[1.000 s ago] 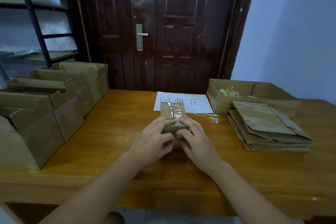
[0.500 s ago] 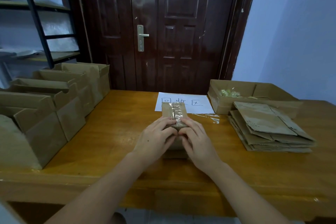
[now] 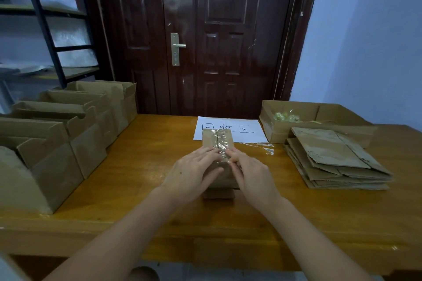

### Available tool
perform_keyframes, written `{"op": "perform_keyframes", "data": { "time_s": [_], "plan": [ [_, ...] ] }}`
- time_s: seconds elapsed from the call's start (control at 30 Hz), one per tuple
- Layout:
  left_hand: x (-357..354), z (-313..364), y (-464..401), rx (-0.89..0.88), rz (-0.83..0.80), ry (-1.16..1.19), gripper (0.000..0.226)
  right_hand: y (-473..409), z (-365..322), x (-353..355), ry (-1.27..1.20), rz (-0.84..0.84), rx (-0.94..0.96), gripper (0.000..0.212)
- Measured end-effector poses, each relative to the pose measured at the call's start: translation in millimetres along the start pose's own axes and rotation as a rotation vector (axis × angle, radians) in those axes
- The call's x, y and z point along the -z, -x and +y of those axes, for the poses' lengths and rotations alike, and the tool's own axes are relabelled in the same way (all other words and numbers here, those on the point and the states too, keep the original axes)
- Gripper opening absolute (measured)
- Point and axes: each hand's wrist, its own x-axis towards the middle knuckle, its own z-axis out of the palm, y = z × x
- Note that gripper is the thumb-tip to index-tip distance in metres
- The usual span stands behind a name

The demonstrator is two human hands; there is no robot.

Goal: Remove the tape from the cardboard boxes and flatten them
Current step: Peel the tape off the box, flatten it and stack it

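A small brown cardboard box (image 3: 218,141) sealed along its top with a strip of clear glossy tape (image 3: 221,143) sits at the middle of the orange-brown wooden table (image 3: 146,166), its far end overlapping the white sheet of paper with handwritten characters (image 3: 246,129). The left hand (image 3: 194,171) holds the box's left side, fingers curled over the top edge and thumb against the near face, much as it did a second ago. The right hand (image 3: 251,173) has shifted: its fingertips, earlier laid over the box's near end, now pinch at the near end of the tape on the top face. The box itself has not moved. To the left stands a row of open brown cardboard boxes (image 3: 68,125); to the right lies a stack of flattened brown cardboard (image 3: 331,159), with a loose piece of clear tape (image 3: 265,147) on the table beside it.
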Motion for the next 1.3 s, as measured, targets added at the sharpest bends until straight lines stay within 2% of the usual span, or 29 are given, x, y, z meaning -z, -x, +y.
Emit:
{"op": "perform_keyframes", "data": {
  "time_s": [0.13, 0.27, 0.4, 0.53, 0.63, 0.77, 0.87, 0.97, 1.07, 1.1, 1.2, 1.3],
  "plan": [
    [0.3, 0.5, -4.7, 0.01, 0.005, 0.027, 0.032, 4.2, 6.9, -1.1, 0.05, -0.04, 0.101, 0.01],
    [-1.3, -0.9, -5.6, 0.04, -0.002, 0.021, 0.033, 4.9, 11.2, -2.0, 0.074, -0.088, 0.118, 0.011],
    [-5.3, 2.5, -6.6, 0.042, 0.057, 0.015, 0.028, 1.1, 8.5, -1.0, 0.047, -0.12, 0.079, 0.024],
    [-5.7, 4.1, -8.2, 0.006, 0.114, -0.027, 0.022, 0.6, 6.5, 4.2, -0.121, -0.17, -0.025, 0.035],
    [-4.6, 2.3, -7.7, 0.025, 0.095, -0.024, 0.023, -0.9, 6.4, 3.8, -0.192, -0.133, -0.069, 0.029],
    [-8.2, -0.8, -2.2, 0.076, 0.043, 0.004, 0.023, -3.7, 9.6, -0.7, -0.005, -0.075, 0.069, 0.018],
    [-9.2, -1.3, -0.2, 0.045, 0.026, -0.004, 0.028, -3.0, 9.2, -3.1, 0.073, -0.045, 0.115, 0.015],
    [-10.0, 2.7, -3.4, 0.046, 0.07, -0.049, 0.025, -0.2, 6.6, -4.7, 0.046, -0.037, 0.058, 0.021],
    [-11.0, 3.6, -4.4, 0.01, 0.127, -0.051, 0.01, 3.1, 8.1, -3.5, -0.002, -0.09, 0.085, 0.013],
    [-10.2, 3.8, -4.9, -0.006, 0.137, -0.039, 0.014, 4.2, 9.0, -2.1, -0.025, -0.116, 0.092, 0.012],
    [-6.5, 6.3, -6.4, -0.037, 0.165, -0.034, 0.03, 5.1, 9.9, 1.1, -0.114, -0.143, 0.025, 0.019],
    [-5.7, 5.5, -6.8, -0.054, 0.162, -0.052, 0.03, 0.4, 8.6, 1.8, -0.196, -0.104, -0.127, 0.026]
  ]
}}
